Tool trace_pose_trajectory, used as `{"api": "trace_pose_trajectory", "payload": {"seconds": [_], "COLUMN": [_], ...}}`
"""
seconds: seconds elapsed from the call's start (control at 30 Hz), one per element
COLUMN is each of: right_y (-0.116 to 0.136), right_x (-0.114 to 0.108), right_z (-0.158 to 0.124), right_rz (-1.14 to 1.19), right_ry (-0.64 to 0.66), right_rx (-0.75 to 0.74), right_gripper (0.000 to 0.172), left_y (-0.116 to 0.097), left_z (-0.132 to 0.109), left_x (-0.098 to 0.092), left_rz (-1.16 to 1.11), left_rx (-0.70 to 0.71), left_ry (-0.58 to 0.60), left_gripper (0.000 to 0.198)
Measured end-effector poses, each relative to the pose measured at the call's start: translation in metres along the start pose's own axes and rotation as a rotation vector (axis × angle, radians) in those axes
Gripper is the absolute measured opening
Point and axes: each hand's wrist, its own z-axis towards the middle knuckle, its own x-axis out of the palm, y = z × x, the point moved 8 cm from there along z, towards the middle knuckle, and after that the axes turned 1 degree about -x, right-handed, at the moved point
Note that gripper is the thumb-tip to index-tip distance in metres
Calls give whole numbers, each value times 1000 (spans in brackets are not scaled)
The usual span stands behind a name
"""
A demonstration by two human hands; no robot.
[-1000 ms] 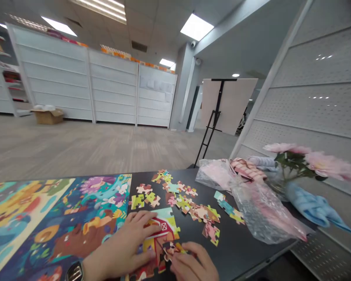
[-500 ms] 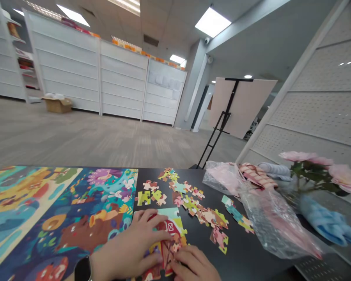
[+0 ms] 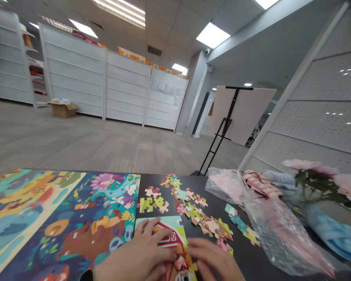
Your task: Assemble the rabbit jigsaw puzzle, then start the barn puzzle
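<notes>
Near the table's front edge lies a partly joined puzzle [image 3: 174, 234] with a red barn on it. My left hand [image 3: 144, 248] rests over its left part, fingers spread and lying on the pieces. At the puzzle's right edge is my right hand [image 3: 212, 257], its fingers bent and touching the border; whether a piece is under them is hidden. Loose puzzle pieces [image 3: 193, 212] are scattered behind and to the right. Left of the puzzle lies a finished-looking picture sheet [image 3: 102, 230] with a bear and rabbits.
Clear plastic bags [image 3: 269, 222] lie on the right of the black table [image 3: 251, 253], beside pink flowers [image 3: 312, 175] and a blue cloth [image 3: 333, 234]. An easel [image 3: 228, 121] stands beyond the table. White shelves [image 3: 123, 86] and a cardboard box [image 3: 63, 109] are farther back.
My right hand has moved right, from the puzzle's lower middle to its right edge. The left hand still lies on the puzzle. The whole view has shifted slightly downward.
</notes>
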Motion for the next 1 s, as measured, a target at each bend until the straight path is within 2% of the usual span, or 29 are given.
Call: {"api": "trace_pose_trajectory", "payload": {"seconds": [0.03,0.1,0.2,0.27,0.3,0.37,0.43,0.57,0.7,0.77,0.87,0.93,1.0], "right_y": [-14,-44,-89,-116,-127,-142,-152,-171,-184,-184,-177,-176,-182], "right_x": [-11,-15,8,30,40,54,55,24,-10,-19,-20,-17,-14], "right_z": [18,65,139,171,178,175,157,115,94,92,100,110,120], "right_rz": [-32,-95,-153,-163,-168,-181,-206,-295,-358,-372,-360,-336,-312], "right_ry": [-34,-12,106,180,212,259,271,235,215,201,172,169,180], "right_rx": [88,213,238,229,224,213,212,284,355,379,398,422,488], "right_gripper": [34,39,51,54,54,52,45,36,26,26,28,24,27], "left_y": [2,9,31,47,53,59,58,53,53,55,60,62,63], "left_z": [2,8,19,26,28,29,26,21,26,32,38,39,37], "left_x": [3,14,40,59,66,74,73,65,69,76,82,81,75], "left_rz": [15,49,115,163,185,205,195,112,66,88,140,169,194], "left_rx": [4,33,88,103,116,141,146,120,113,113,101,115,128], "left_ry": [-2,-19,-83,-103,-109,-128,-147,-118,-115,-110,-150,-165,-153], "left_gripper": [51,50,37,35,37,45,52,52,49,47,42,41,41]}}
